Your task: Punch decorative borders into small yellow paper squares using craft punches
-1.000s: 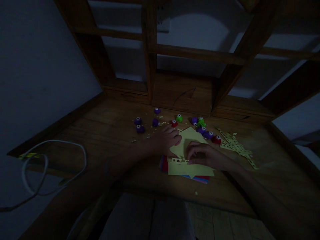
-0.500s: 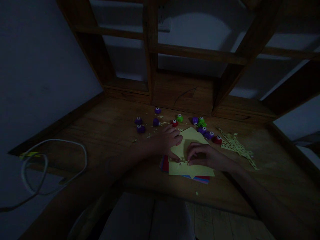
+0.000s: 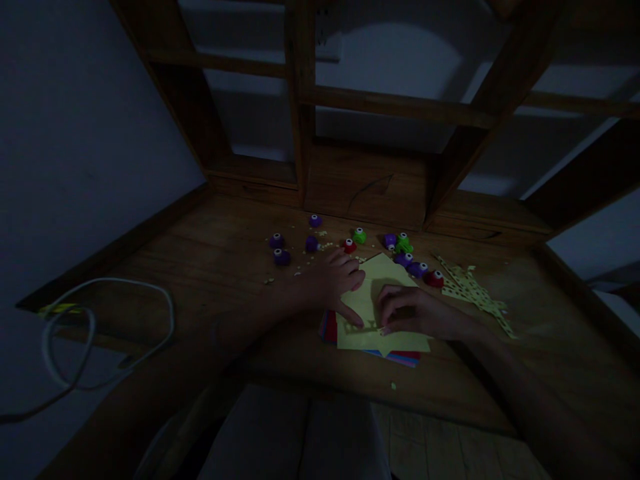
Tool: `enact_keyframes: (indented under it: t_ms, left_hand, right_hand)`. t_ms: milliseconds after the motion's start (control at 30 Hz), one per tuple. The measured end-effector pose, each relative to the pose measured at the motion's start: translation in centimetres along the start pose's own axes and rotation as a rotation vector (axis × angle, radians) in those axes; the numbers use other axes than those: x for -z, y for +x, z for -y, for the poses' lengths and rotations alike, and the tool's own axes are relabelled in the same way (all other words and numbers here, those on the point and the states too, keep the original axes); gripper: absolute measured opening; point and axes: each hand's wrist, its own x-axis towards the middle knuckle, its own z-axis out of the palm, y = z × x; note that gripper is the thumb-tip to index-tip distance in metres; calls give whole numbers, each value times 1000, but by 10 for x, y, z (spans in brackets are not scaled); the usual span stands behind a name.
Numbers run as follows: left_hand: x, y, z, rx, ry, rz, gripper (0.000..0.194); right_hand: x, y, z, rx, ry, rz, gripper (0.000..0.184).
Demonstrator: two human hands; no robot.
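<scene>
As L hand [image 3: 340, 281] touches ppr [image 3: 360, 342], cubby [image 3: 395, 105] frames outlet [image 3: 329, 49].

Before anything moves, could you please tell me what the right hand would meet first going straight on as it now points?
Probably the left hand, near its thumb: it lies across the yellow paper from the right hand, though exact heights are unclear.

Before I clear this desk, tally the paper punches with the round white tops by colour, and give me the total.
Purple punches: 7
Green punches: 2
Red punches: 2
Total: 11
</scene>
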Motion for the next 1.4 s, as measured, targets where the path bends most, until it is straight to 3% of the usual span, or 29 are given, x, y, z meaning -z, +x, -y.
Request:
enact_keyframes:
  t_ms: [233, 533, 833, 1400]
  left_hand:
    - [0, 0, 0, -5, 22, 2, 63]
    - [0, 0, 0, -13, 32, -2, 65]
    - [1, 0, -1, -8, 36, -3, 68]
    - [-1, 0, 1, -14, 48, 8, 66]
  right_hand:
    - [9, -7, 0, -28, -36, 3, 23]
    - [1, -2, 0, -5, -23, -26, 19]
    - [8, -6, -1, -32, 0, 35, 20]
    - [11, -8, -5, -61, -19, 10, 21]
